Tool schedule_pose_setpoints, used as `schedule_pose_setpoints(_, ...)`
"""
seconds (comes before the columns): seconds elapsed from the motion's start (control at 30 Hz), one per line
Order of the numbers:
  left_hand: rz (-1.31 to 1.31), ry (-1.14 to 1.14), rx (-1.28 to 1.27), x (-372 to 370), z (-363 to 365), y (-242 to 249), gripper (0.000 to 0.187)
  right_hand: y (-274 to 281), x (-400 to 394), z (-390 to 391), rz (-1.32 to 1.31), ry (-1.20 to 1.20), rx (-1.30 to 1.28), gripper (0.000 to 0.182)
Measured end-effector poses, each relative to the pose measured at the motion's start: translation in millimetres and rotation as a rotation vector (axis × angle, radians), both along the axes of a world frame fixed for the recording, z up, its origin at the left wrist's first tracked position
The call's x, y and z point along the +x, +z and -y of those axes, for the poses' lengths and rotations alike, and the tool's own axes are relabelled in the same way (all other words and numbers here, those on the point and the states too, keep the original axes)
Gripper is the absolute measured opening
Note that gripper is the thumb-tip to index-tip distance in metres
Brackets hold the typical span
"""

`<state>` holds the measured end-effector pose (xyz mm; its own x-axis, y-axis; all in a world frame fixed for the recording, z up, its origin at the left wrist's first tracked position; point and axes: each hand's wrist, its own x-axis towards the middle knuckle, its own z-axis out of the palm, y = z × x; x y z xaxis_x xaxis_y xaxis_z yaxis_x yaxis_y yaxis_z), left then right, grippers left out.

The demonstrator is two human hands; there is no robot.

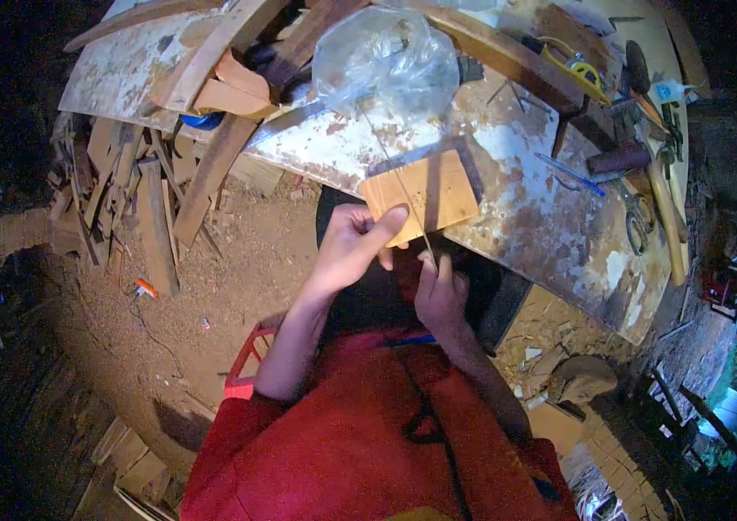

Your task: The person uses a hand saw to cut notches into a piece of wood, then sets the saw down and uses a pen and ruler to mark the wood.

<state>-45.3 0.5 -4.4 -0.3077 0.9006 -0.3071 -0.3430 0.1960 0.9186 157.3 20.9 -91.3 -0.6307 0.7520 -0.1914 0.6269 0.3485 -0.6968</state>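
Observation:
My left hand is closed on a small flat wooden board, thumb on top and fingers beneath. The board is light brown, has rounded corners and a few dark specks, and overlaps the front edge of the workbench. In my right hand, the fingers are wrapped round the near end of a long thin rod-like tool. This tool runs up across the board's face toward a clear plastic bag. What kind of tool it is I cannot tell.
Wooden beams and curved pieces lie along the bench's back. A yellow tape measure, a blue pen and scissors are at the right. Wood offcuts stand on the left, and a red plastic stool is beside me.

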Motion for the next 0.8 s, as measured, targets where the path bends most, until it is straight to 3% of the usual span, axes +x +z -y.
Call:
schedule_pose_setpoints(0.07, -0.001, 0.003, 0.008, 0.1, -0.3, 0.5, 0.035, -52.9, 17.8, 13.4, -0.04, -0.059, 0.016, 0.039)
schedule_pose_setpoints(0.2, -0.02, -0.009, -0.01, -1.5, -1.5, -0.2, 0.035, -55.4, 21.3, 25.2, 0.018, 0.04, 0.093, 0.039)
schedule_pose_setpoints(0.23, -0.003, -0.006, -0.011, -1.2, -1.6, 2.3, 0.035, -34.3, 13.8, 18.8, -0.018, 0.037, 0.081, 0.038)
schedule_pose_setpoints(0.3, 0.008, -0.006, 0.017, -0.3, -0.3, -0.2, 0.037, 43.5, -19.5, -12.7, 0.062, -0.08, -0.3, 0.04)
schedule_pose_setpoints(0.37, -0.032, -0.025, -0.023, -1.7, 0.6, -0.9, 0.035, -40.2, 10.5, 11.4, 0.073, 0.031, 0.058, 0.037)
schedule_pose_setpoints(0.47, -0.078, -0.064, -0.034, -4.9, -2.4, 5.8, 0.035, -63.8, 17.8, 25.3, 0.036, 0.061, 0.295, 0.036)
schedule_pose_setpoints(0.53, -0.064, -0.053, -0.065, -3.5, 0.0, 8.2, 0.035, -31.9, 6.9, 19.2, -0.003, 0.039, 0.189, 0.034)
schedule_pose_setpoints(0.6, -0.026, -0.021, 0.014, -1.5, -1.3, 4.4, 0.036, 37.0, -17.8, -9.3, -0.033, -0.009, -0.061, 0.032)
schedule_pose_setpoints(0.63, 0.013, -0.016, 0.006, -1.7, -0.9, 3.1, 0.036, 35.3, -19.3, -11.1, 0.064, 0.003, -0.136, 0.031)
schedule_pose_setpoints(0.73, -0.042, -0.027, -0.033, -4.0, -1.8, 9.6, 0.037, -92.2, 20.3, 25.0, -0.079, -0.008, 0.281, 0.028)
schedule_pose_setpoints(0.77, -0.04, -0.022, -0.022, -3.4, -1.6, 4.9, 0.038, -68.7, 17.5, 24.1, -0.149, -0.067, 0.036, 0.029)
schedule_pose_setpoints(0.8, -0.036, -0.014, -0.019, -5.1, -3.9, 3.3, 0.038, -32.7, 3.8, 11.4, -0.108, -0.06, -0.022, 0.029)
